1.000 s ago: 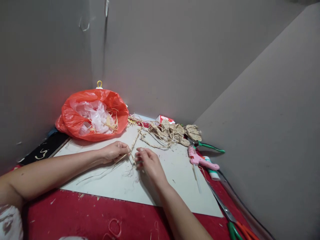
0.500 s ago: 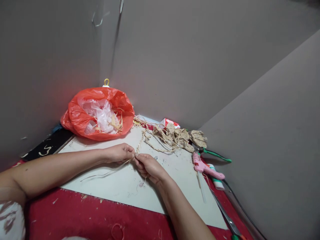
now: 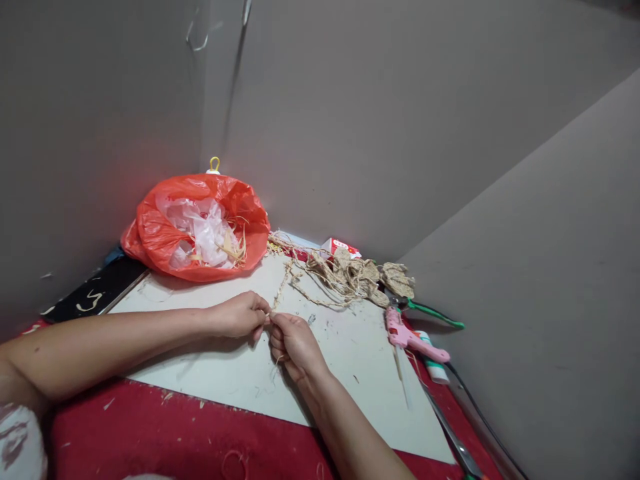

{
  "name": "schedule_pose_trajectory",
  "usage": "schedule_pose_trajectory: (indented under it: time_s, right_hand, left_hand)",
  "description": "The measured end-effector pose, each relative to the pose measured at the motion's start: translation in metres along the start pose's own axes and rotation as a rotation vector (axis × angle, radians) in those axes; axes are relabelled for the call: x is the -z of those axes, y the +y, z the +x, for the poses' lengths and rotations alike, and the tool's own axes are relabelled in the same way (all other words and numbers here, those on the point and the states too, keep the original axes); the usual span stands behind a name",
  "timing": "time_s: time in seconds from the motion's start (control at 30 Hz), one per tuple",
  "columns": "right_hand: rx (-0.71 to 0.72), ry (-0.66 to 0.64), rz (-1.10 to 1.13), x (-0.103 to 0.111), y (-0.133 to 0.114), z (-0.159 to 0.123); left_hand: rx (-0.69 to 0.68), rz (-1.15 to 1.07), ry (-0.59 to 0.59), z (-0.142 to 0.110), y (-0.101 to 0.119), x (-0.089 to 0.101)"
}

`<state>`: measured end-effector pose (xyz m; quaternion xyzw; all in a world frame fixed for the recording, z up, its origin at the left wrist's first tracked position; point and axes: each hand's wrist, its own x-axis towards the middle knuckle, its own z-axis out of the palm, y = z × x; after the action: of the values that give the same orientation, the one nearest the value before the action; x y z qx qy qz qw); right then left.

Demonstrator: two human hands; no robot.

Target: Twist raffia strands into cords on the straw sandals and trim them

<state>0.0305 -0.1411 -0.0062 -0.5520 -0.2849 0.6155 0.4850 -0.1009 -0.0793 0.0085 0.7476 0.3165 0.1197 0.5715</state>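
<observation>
Above the white board (image 3: 345, 360), my left hand (image 3: 243, 315) and my right hand (image 3: 295, 341) meet fingertip to fingertip. Both pinch a thin straw-coloured cord (image 3: 281, 288) of twisted fibre. The cord runs from my fingers up the board towards a tangle of cords (image 3: 325, 277). A loose fibre end hangs below my right hand's curled fingers. Exactly how the strands cross between the fingertips is too small to tell. Several dried, beige leaf-like pieces (image 3: 367, 272) lie at the far end of the tangle.
An orange plastic bag (image 3: 150, 217) with clear plastic and fibre scraps stands at the back left. On the right lie a pink glue gun (image 3: 400, 332), green-handled pliers (image 3: 433, 311), a white-and-green tube (image 3: 436, 367) and scissors (image 3: 463, 450). Grey walls enclose the red-covered surface (image 3: 150, 433).
My hands have shifted slightly downward, still pinching together. The long loose strand that trailed left below my left hand is no longer plainly seen. My right forearm has moved a little left.
</observation>
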Motion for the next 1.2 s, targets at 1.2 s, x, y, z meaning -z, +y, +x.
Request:
schedule_pose_trajectory:
  time_s: [1.2]
  right_hand:
    - [-0.07, -0.326, -0.179, 0.024, -0.013, 0.005]
  left_hand:
    - [-0.122, 0.176, 0.024, 0.012, -0.01, 0.013]
